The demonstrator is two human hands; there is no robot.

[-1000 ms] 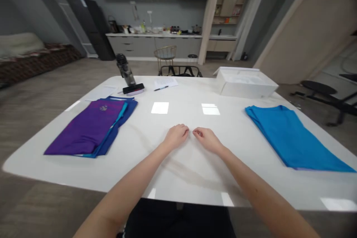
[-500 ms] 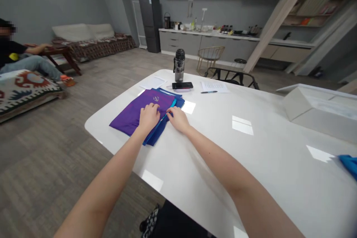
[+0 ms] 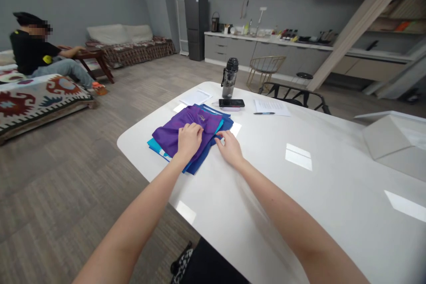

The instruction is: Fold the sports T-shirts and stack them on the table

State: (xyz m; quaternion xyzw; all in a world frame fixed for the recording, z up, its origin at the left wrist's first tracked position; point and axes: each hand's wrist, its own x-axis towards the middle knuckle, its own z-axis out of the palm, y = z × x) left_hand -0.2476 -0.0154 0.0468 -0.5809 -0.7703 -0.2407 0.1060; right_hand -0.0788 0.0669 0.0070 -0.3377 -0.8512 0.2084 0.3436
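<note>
A purple folded garment (image 3: pixel 173 129) with a small pale logo lies bunched on top of a stack of blue and turquoise folded garments (image 3: pixel 196 167), on the white table. My left hand (image 3: pixel 189 141) rests on the purple garment, its fingers curled into the wrinkled cloth. At the right edge of the stack is my right hand (image 3: pixel 229 147), thumb and forefinger apart beside the cloth. Its other fingers are partly hidden.
Behind the stack stand a dark water bottle (image 3: pixel 229 79) and a phone (image 3: pixel 231 103). Paper sheets (image 3: pixel 279 107) and a pen (image 3: pixel 264 113) lie farther right. A white open box (image 3: pixel 396 142) sits at the right. A person (image 3: pixel 36 49) sits at the far left.
The purple garment has shifted rightward over the stack and wrinkled, uncovering turquoise cloth at its left. My right thumb and forefinger have parted. The view has turned left.
</note>
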